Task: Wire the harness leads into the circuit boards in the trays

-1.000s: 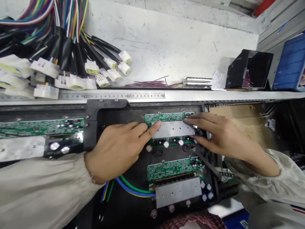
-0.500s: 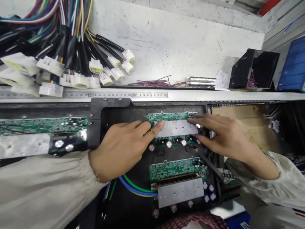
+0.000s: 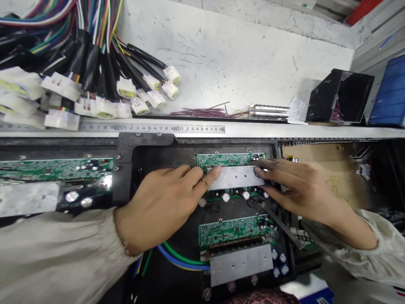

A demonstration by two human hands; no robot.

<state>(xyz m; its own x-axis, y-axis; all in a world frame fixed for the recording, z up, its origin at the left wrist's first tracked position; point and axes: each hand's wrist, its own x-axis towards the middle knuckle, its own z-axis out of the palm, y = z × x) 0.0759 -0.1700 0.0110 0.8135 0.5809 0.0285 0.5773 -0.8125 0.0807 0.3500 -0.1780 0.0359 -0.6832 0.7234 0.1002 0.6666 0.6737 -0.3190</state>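
Observation:
A green circuit board with a silver metal heatsink plate lies in a black tray. My left hand presses its thumb on the plate's left end, with the other fingers curled beside it at the board's left edge. At the right end, my right hand holds the plate and board edge between fingers and thumb. Round capacitors show along the board's near side. Nearer to me in the tray sits a second board with its own heatsink plate.
Green and blue wires curve to the second board. Beyond the ruler lie bundled cables with white connectors, thin dark red wires and a black bin. Another board sits left of a black bracket.
The view has shifted slightly, so the boards appear a little lower. Both hands stay at the same plate; the right fingertips are bent a bit more at its end.

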